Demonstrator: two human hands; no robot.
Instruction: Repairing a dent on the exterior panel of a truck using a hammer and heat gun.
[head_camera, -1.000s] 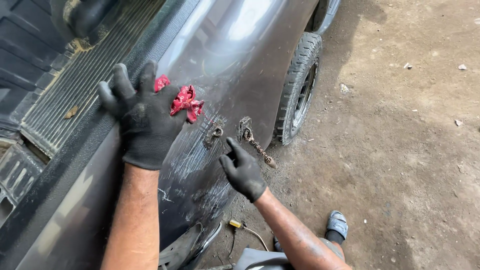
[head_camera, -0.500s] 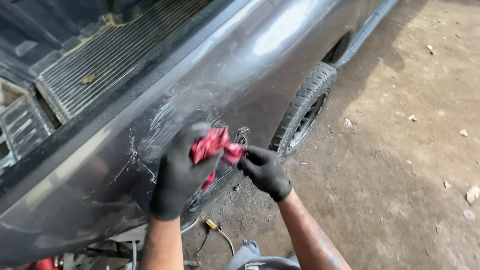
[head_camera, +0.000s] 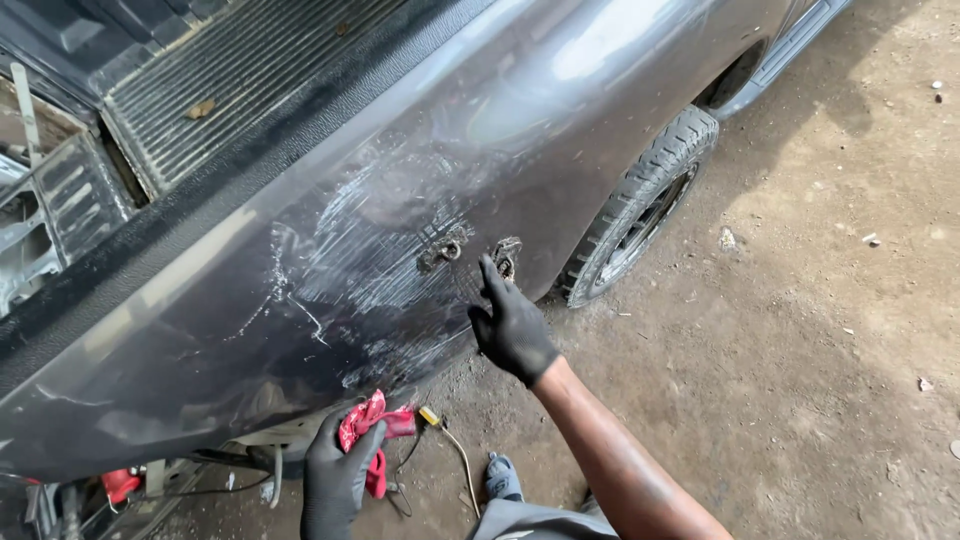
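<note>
I look down at the grey side panel (head_camera: 330, 290) of a pickup truck, scratched and scuffed white around two small metal tabs (head_camera: 440, 252) stuck to it. My right hand (head_camera: 512, 325), in a black glove, rests flat on the panel just below the right-hand tab (head_camera: 506, 252), fingers pointing up at it. Down at the panel's bottom edge, my left hand (head_camera: 338, 478), also in a black glove, grips a red rag (head_camera: 368, 428).
The ribbed truck bed (head_camera: 230, 90) lies at the top left. A rear wheel (head_camera: 640, 210) stands to the right of my right hand. A yellow-tipped cable (head_camera: 445, 440) lies on the dirt ground (head_camera: 800, 330) under the panel. My foot (head_camera: 502, 478) shows at the bottom.
My left hand has dropped with the red rag from the scuffed area to the panel's lower edge. My right hand has stayed by the metal tabs, its fingers now stretched upward.
</note>
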